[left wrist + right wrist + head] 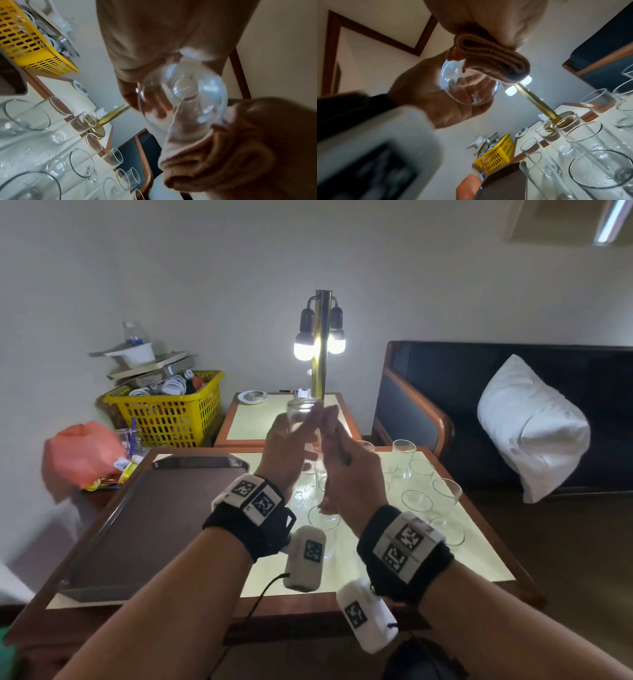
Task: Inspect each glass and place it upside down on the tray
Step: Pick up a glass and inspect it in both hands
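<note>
Standing to the left of both hands, the brown tray (144, 529) lies bare on the table (479, 563), and I judge it is kept free and close so that each checked glass can go down on it with a short move. No glass stands on it yet, so the task seems to be at its beginning.

To the right of the hands and below them, the waiting glasses (416, 501) stand mouth up in a loose group on the pale tabletop, near each other, with water drops between them. They are probably gathered there so that the right hand can reach them easily.

Beyond the hands, the lamp (320, 344) is lit, and the held glass (301, 422) is raised between the eyes and the bulbs. I think this is why it is lifted so high: light through it shows marks and drops.

The left hand (286, 455) curls its fingers round the wall of this glass, whose open mouth faces the wrists, the base away. The right hand (346, 470), just beside it, has its fingers bent and closed at the rim; whether they pinch the rim or only touch it, I cannot tell, because of blur.
</note>
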The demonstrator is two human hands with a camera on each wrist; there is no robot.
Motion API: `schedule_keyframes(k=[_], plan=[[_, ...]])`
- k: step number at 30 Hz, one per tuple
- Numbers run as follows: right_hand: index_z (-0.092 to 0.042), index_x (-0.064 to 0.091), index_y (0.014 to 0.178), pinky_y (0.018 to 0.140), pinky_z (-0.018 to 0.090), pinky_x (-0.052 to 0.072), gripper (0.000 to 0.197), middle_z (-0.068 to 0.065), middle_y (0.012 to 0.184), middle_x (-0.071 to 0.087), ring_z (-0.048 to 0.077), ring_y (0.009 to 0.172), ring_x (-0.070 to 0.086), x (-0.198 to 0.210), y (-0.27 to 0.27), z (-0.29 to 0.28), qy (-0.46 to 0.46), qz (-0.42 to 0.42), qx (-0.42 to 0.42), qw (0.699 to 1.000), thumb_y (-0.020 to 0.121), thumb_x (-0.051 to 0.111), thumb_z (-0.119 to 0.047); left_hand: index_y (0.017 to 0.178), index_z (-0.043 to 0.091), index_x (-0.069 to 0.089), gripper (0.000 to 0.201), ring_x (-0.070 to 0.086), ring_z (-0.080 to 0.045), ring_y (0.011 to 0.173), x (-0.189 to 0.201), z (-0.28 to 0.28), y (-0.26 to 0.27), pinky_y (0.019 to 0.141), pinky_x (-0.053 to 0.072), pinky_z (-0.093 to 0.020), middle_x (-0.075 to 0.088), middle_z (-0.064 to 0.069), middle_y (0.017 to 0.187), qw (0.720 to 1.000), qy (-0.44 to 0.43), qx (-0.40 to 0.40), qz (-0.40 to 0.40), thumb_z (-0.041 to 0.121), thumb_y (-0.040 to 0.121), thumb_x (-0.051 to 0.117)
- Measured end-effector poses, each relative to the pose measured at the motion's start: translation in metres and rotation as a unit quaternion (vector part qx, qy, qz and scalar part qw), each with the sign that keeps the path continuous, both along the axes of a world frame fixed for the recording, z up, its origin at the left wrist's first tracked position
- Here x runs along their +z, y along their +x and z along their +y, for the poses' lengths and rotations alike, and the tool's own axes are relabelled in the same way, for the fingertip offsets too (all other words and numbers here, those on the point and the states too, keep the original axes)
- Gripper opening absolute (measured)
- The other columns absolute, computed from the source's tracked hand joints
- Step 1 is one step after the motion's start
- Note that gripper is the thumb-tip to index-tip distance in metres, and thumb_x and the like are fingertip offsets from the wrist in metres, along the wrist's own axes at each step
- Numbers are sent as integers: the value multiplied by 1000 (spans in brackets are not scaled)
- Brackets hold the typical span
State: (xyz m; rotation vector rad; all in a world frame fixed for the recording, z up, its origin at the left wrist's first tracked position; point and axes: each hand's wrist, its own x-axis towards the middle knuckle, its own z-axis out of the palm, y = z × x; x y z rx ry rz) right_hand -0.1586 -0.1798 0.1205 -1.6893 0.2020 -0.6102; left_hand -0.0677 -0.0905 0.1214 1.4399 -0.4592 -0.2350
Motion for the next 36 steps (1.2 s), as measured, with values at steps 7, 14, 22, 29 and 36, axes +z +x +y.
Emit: schedule_keyframes(k=[7, 14, 22, 29, 36], plan=[[-42, 57, 139, 39, 20, 47, 36, -26, 63, 60, 2, 40, 47, 3, 3, -6, 13, -16, -26, 999, 105, 49, -36, 114, 19, 65, 42, 71, -26, 91, -3, -1, 0, 74, 56, -38, 73, -10, 108, 1000, 0, -12, 22, 57, 99, 57], [-42, 57, 140, 36, 21, 44, 36, -18, 74, 66, 4, 38, 47, 2, 3, -13, 36, -21, -42, 998, 105, 48, -37, 117, 18, 61, 41, 70, -24, 87, -4, -3, -3, 74, 58, -35, 69, -22, 119, 997, 29, -63, 20, 53, 95, 61], [-45, 57, 139, 50, 27, 55, 36, -22, 88, 71, 13, 57, 57, -1, 4, -17, 20, -12, -40, 999, 105, 47, -42, 117, 18, 61, 52, 69, -25, 83, -4, -8, -5, 73, 56, -37, 72, -12, 105, 998, 11, -51, 25, 59, 86, 67], [-42, 62, 134, 38, 25, 48, 33, -22, 75, 69, 8, 45, 50, 4, 1, -19, 54, -20, -36, 998, 105, 47, -41, 116, 16, 59, 39, 68, -22, 81, 2, -6, -9, 68, 56, -31, 67, -16, 106, 994, 28, -89, 56, 51, 99, 55], [-43, 62, 134, 37, 24, 45, 32, 11, 74, 68, 23, 44, 50, 6, 4, -17, 55, -30, -51, 997, 105, 48, -41, 123, 20, 58, 43, 72, -23, 84, 4, -3, -5, 79, 54, -40, 73, -11, 106, 994, 44, -89, 37, 55, 98, 54]])
